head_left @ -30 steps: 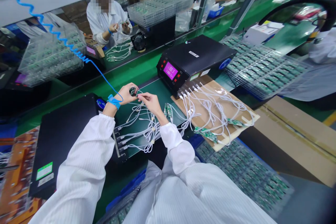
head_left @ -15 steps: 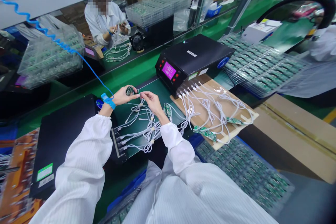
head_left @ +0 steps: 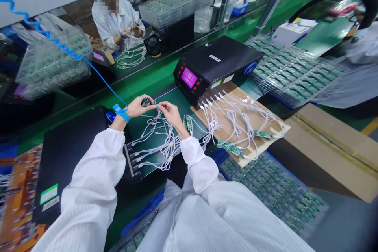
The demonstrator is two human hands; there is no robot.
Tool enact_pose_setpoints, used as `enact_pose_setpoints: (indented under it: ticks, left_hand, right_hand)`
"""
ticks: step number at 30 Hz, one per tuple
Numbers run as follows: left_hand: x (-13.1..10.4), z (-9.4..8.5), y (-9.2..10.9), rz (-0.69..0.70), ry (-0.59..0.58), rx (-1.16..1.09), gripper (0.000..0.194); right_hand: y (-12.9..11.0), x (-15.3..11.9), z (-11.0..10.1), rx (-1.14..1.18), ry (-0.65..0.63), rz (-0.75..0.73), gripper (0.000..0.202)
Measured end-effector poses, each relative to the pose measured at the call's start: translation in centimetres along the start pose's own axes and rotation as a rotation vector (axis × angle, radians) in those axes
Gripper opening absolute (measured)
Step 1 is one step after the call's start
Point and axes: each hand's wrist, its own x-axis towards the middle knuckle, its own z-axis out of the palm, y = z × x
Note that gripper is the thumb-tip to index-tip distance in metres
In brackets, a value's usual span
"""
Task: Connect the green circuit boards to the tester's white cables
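Note:
My left hand (head_left: 138, 107) is closed around a small green circuit board (head_left: 145, 102), with a blue wrist strap on that wrist. Fingertip to fingertip with it, my right hand (head_left: 170, 112) pinches at the board's edge. A white cable (head_left: 158, 115) rises to the pinched fingers; its plug is hidden by them. Below both hands, several white cables (head_left: 159, 151) bundled with ties run from the sockets of a black box (head_left: 79, 153). Just right of my right wrist lies another green circuit board (head_left: 188, 122).
A black tester (head_left: 218, 65) with a lit pink screen feeds white cables over a cardboard sheet (head_left: 203, 114), where more boards (head_left: 230, 148) lie. Trays of boards (head_left: 295, 73) stand at right. A coiled blue cord (head_left: 67, 49) hangs at left. A co-worker (head_left: 116, 23) sits opposite.
The view has shifted slightly. My hands keep almost the same pose at the board, with the right fingertips a little nearer the left ones.

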Motion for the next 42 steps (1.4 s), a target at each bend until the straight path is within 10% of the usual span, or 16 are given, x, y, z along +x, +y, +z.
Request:
enact_pose_setpoints:
  ticks: [22, 28, 32, 38, 42]
  left_hand:
    - [0.1, -0.3, -0.2, 0.012, -0.010, -0.032, 0.048]
    - [-0.7, -2.0, -0.2, -0.138, 0.347, -0.231, 0.037]
    - [-0.8, -3.7, -0.5, -0.297, 0.715, -0.659, 0.027]
    - [-0.5, -4.1, -0.9, -0.412, 0.727, -0.979, 0.025]
    - [-0.4, -3.7, -1.9, -0.511, 0.712, -1.011, 0.023]
  right_hand:
    - [0.5, -0.1, 0.5, -0.067, -0.013, 0.052, 0.039]
    - [0.3, 0.9, 2.7, -0.157, 0.050, 0.017, 0.027]
    - [0.9, 3.6, 6.2, -0.444, -0.072, 0.018, 0.018]
    - [2.8, 5.6, 11.5, -1.237, -0.486, 0.111, 0.038]
    - [4.2, 4.8, 12.7, -1.344, -0.603, 0.091, 0.042]
